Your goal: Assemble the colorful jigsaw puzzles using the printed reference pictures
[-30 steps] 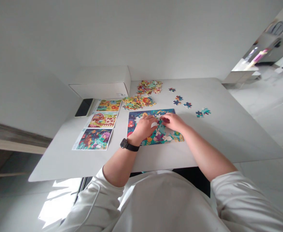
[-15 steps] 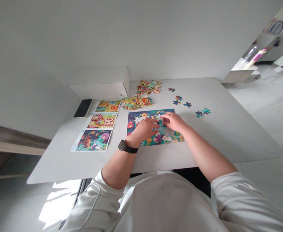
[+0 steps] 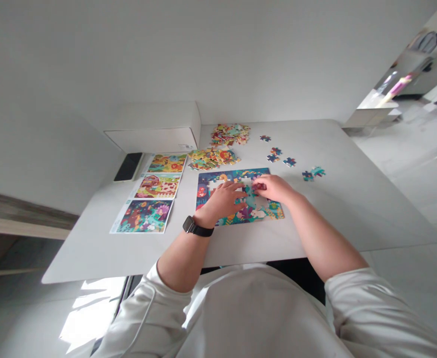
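A partly assembled jigsaw puzzle (image 3: 236,219) with a dark blue border lies in front of me, a pale gap showing in its upper part. Across its left half my left hand (image 3: 225,199) rests with its fingers spread; a black watch is on that wrist. My right hand (image 3: 274,188) is over the puzzle's upper right, thumb and fingertips pinched together around what looks like a small puzzle piece, mostly hidden by the fingers. Loose blue pieces (image 3: 289,162) lie beyond it, and a teal piece (image 3: 318,171) sits farther right.
Two piles of pieces, a yellow pile (image 3: 213,158) and a mixed pile (image 3: 230,133), lie behind the puzzle. To the left is a picture sheet (image 3: 156,186) with three designs. A phone (image 3: 129,166) and a white box (image 3: 151,139) stand at the back left.
My right hand has shifted slightly right, and its fingers have curled in more tightly. My left hand stays in nearly the same place on the puzzle.
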